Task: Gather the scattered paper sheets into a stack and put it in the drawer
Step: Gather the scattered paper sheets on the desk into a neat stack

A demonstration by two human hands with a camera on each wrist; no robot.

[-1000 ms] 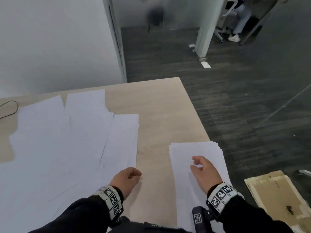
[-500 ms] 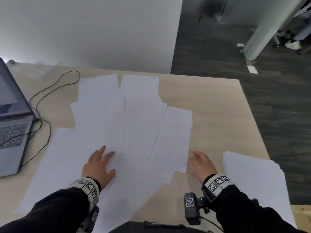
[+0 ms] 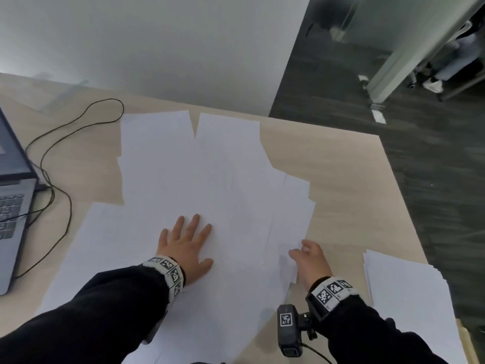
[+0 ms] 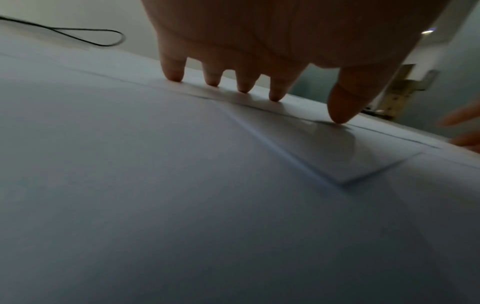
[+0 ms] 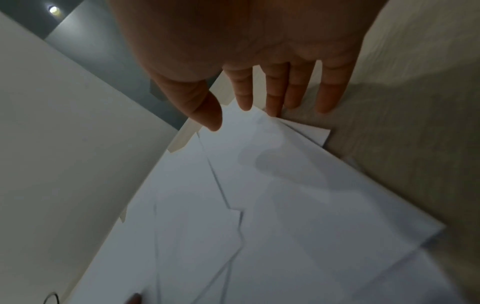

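Several white paper sheets lie spread and overlapping across the middle of the wooden desk. A gathered stack of sheets sits at the desk's front right corner. My left hand lies flat on the spread sheets, fingers straight and splayed, fingertips pressing the paper. My right hand hovers at the right edge of the spread with straight fingers, just above the sheets, holding nothing. No drawer is in view.
An open laptop stands at the desk's left edge with a black cable looping beside it. A white wall rises behind the desk. Dark carpet floor lies beyond the desk's right edge.
My head turned left from the stack toward the spread sheets. My left hand moved onto the sheets and flattened. My right hand left the stack and reached the spread's right edge.
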